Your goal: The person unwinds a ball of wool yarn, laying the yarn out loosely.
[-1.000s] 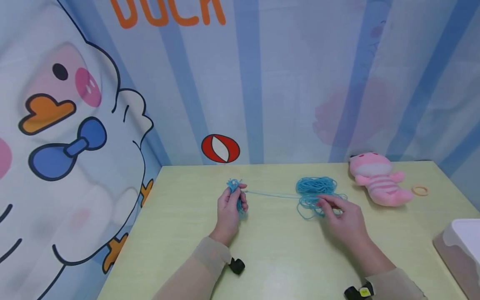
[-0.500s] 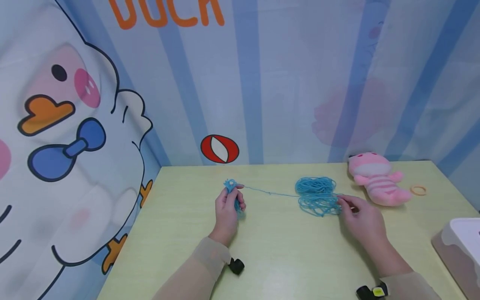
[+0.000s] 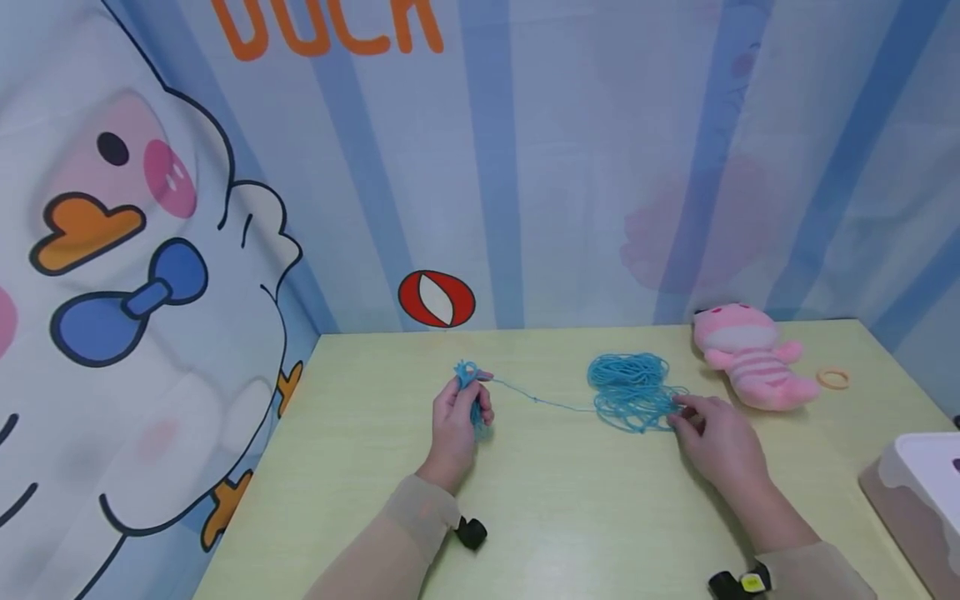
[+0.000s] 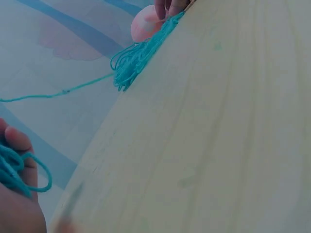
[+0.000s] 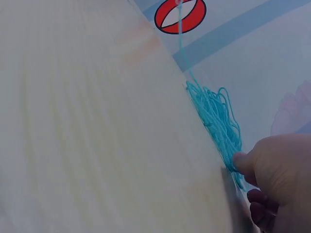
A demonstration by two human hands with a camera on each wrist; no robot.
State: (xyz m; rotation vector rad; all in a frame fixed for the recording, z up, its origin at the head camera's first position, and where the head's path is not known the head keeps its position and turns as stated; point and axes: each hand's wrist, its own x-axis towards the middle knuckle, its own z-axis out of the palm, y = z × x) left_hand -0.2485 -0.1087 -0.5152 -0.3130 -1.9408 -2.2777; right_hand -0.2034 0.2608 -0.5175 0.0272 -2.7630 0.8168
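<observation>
My left hand (image 3: 452, 421) is curled round a small bunch of blue yarn (image 3: 467, 372), which sticks out above the thumb. Loops of that bunch show against the palm in the left wrist view. One thin strand (image 3: 536, 400) runs from the left hand to a loose blue yarn skein (image 3: 632, 393) on the table, with a small knot partway along it. At the skein's right edge, thumb and fingertips of my right hand (image 3: 722, 442) pinch yarn. The right wrist view shows the thumb pressed on the skein's lower end (image 5: 233, 162); the other fingertips are partly hidden.
A pink striped plush toy (image 3: 752, 358) lies behind and right of the skein, with a thin orange ring (image 3: 832, 379) beside it. A white-topped box (image 3: 918, 492) stands at the right table edge. Printed cloth (image 3: 562, 167) rises behind the table.
My right hand has moved right from the skein's middle to its right edge, drawing yarn along it. The strand has gone from taut to slightly slack. My left hand has barely moved.
</observation>
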